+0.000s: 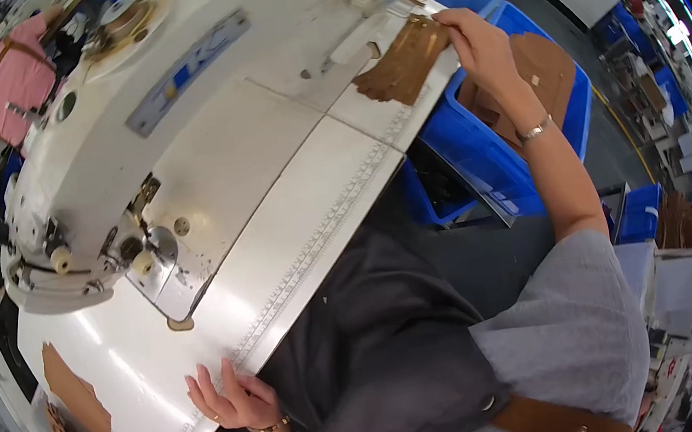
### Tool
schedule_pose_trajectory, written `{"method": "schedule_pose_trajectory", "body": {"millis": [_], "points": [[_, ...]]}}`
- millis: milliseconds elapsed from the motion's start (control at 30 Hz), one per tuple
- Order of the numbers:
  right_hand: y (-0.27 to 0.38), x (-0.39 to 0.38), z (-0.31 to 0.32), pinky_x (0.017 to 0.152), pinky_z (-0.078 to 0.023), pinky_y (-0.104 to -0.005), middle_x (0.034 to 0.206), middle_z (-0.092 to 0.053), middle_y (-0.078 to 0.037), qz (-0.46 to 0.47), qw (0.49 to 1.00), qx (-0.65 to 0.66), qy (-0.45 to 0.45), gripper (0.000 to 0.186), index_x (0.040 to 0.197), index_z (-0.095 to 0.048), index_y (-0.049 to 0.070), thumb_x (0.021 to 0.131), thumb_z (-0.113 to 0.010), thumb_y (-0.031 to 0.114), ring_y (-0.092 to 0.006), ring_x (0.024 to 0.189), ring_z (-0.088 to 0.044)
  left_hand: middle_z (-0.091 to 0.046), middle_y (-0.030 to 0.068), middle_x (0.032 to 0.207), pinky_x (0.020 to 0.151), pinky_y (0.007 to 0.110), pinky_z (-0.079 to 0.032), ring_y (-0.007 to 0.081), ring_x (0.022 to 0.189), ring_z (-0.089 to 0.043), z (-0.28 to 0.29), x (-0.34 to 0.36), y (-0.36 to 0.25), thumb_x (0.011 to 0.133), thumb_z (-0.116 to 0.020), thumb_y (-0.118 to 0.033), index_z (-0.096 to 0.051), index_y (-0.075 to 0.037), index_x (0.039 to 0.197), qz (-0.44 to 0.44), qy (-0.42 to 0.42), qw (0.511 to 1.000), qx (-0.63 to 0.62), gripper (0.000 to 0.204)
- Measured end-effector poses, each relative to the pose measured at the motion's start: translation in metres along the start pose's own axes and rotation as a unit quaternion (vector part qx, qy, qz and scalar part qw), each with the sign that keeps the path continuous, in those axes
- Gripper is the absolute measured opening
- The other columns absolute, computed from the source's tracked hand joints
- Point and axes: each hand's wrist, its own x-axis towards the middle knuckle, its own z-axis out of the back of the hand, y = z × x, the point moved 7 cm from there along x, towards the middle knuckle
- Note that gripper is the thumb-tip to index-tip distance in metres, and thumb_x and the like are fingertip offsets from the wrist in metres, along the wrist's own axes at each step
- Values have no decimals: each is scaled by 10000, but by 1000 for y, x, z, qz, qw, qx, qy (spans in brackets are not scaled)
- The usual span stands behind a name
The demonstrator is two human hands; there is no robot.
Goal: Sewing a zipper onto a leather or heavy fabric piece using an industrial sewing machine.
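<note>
My right hand reaches far out to the right end of the white sewing table and grips the edge of a brown leather piece lying there. My left hand rests flat on the table's near edge, fingers spread, holding nothing. The white industrial sewing machine stands between the two hands, its needle area closer to the left hand.
Blue bins with more brown leather pieces sit beside the table under my right arm. A stack of brown pieces lies at the table's left end. A person in pink works beyond the machine.
</note>
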Motion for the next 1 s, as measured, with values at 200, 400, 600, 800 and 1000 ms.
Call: {"method": "schedule_pose_trajectory", "body": {"millis": [200, 400, 600, 800, 1000], "points": [[170, -23, -17, 854, -603, -405, 1147, -750, -161, 295, 938, 179, -18, 374, 1137, -725, 35, 769, -700, -24, -349, 1033, -736, -708, 180, 1269, 1072, 521, -482, 454, 1271, -607, 4, 19, -9, 868, -580, -18, -764, -37, 1139, 7, 71, 996, -59, 328], [294, -39, -69, 830, -609, -372, 1160, -678, -136, 423, 869, 249, 62, 302, 1097, -680, -9, 811, -691, 88, -281, 988, -712, -672, 135, 1342, 1058, 476, -461, 367, 1234, -615, 3, 57, 12, 869, -730, -94, -703, -58, 1249, 97, 209, 960, -157, 383], [330, -38, -86, 876, -594, -385, 1184, -686, -109, 414, 866, 269, 84, 285, 1089, -694, 8, 819, -686, 100, -284, 1062, -698, -646, 170, 1356, 1015, 428, -492, 353, 1166, -621, -54, 122, 65, 889, -786, -207, -661, -28, 1313, 98, 185, 955, -211, 476], [330, -31, -88, 843, -592, -376, 1188, -696, -91, 376, 884, 260, 103, 269, 1078, -721, 35, 815, -680, 68, -278, 1061, -702, -681, 111, 1230, 918, 444, -510, 336, 1130, -604, -124, 163, 70, 841, -829, -264, -740, -87, 1144, 114, 268, 943, -162, 362], [332, -29, -89, 804, -594, -362, 1184, -703, -86, 374, 885, 259, 103, 294, 1085, -732, 36, 794, -689, 33, -278, 1041, -705, -691, 41, 1184, 980, 461, -462, 288, 1143, -602, -102, 151, 83, 829, -838, -257, -756, -93, 900, 87, 273, 948, -137, 196]]}}
